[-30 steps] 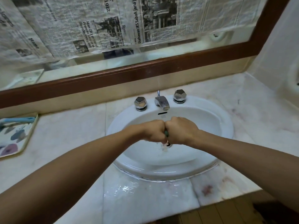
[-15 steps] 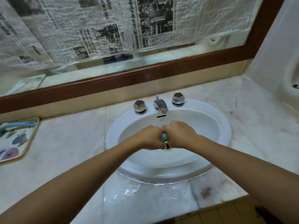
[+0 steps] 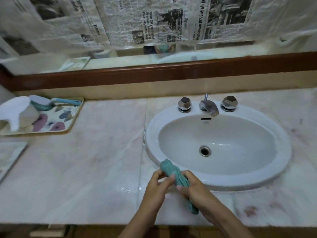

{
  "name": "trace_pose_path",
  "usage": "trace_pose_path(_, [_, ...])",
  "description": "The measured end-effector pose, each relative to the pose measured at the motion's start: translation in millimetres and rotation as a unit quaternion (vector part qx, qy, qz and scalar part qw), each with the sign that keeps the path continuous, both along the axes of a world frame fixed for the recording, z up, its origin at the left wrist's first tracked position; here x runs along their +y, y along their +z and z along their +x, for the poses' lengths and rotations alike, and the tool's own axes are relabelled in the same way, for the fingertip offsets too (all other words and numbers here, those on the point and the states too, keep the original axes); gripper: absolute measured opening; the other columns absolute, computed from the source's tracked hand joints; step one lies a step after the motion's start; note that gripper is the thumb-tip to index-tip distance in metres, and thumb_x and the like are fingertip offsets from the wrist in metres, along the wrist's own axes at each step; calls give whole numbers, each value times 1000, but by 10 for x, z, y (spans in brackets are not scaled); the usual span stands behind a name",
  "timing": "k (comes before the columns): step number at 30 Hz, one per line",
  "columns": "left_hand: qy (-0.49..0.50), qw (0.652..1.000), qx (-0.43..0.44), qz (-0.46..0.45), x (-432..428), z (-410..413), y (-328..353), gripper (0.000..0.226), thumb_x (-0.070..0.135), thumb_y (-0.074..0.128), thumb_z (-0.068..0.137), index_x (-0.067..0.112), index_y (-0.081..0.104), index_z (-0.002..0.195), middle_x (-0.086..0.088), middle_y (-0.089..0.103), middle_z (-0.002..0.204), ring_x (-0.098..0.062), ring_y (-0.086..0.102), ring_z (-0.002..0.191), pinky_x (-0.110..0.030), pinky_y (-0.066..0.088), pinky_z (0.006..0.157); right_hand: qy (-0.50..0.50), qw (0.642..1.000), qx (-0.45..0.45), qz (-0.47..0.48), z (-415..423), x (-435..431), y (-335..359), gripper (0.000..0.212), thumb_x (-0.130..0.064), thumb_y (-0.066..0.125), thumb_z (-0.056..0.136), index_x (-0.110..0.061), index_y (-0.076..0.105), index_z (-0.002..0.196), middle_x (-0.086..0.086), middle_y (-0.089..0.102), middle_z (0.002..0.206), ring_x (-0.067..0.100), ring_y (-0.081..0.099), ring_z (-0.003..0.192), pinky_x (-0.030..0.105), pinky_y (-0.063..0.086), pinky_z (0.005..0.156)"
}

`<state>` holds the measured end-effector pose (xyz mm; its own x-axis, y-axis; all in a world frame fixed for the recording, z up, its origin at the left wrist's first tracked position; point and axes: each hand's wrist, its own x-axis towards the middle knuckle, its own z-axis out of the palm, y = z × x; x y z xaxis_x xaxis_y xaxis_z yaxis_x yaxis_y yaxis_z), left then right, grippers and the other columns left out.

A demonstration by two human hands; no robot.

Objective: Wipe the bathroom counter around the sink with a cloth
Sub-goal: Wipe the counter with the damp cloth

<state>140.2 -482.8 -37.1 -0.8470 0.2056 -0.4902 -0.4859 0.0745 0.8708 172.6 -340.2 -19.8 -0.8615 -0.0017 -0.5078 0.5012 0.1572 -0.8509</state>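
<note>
A floral-patterned rectangular tray (image 3: 72,117) at far left carries a teal-handled scrub brush (image 3: 51,102) and a white object (image 3: 15,109); newspaper sheets (image 3: 137,23) cover the brown wood-framed mirror (image 3: 171,71).
</note>
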Motion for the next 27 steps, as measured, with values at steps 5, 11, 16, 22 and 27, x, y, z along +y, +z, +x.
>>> trace_pose_path(5, [82, 997, -13, 2, -427, -31, -13, 68, 55, 69, 55, 22, 63, 115, -1, 71, 112, -19, 67, 105, -49, 48, 99, -66, 997, 21, -17, -76, -555, -252, 14, -20, 67, 88, -22, 63, 100, -1, 72, 95, 18, 67, 92, 44, 52, 88])
trace_pose_path(11, [223, 965, 48, -129, -1253, 46, -199, 23, 16, 65, 88, 31, 63, 105, 10, 66, 108, -3, 62, 98, -15, 44, 77, -103, 952, 155, 244, -663, -984, -226, 25, 6, 53, 73, -14, 39, 81, 6, 52, 78, 26, 48, 70, 35, 32, 53])
trace_pose_path(16, [247, 920, 146, -268, -1899, 165, -345, 40, 1, 67, 84, 40, 61, 91, 12, 61, 104, -6, 60, 97, -33, 49, 88, 35, 866, 278, 413, -1503, -1326, -400, 33, 6, 50, 71, -12, 53, 98, 10, 52, 92, 30, 45, 90, 36, 40, 61])
trace_pose_path(22, [199, 848, 207, -446, -2711, -79, -592, 35, 20, 62, 79, 17, 66, 114, -3, 55, 134, -26, 47, 124, -38, 37, 102, 83, 745, 319, 580, -2543, -1476, -656, 41, 9, 56, 68, -6, 59, 106, 21, 51, 93, 37, 49, 82, 35, 28, 60])
trace_pose_path(27, [188, 824, 202, -495, -2934, -180, -806, 36, 20, 61, 86, 17, 62, 122, -2, 46, 146, -27, 37, 132, -53, 35, 102, 102, 720, 312, 611, -2447, -1649, -851, 38, 8, 50, 64, 1, 55, 102, 23, 50, 95, 35, 47, 80, 37, 29, 63])
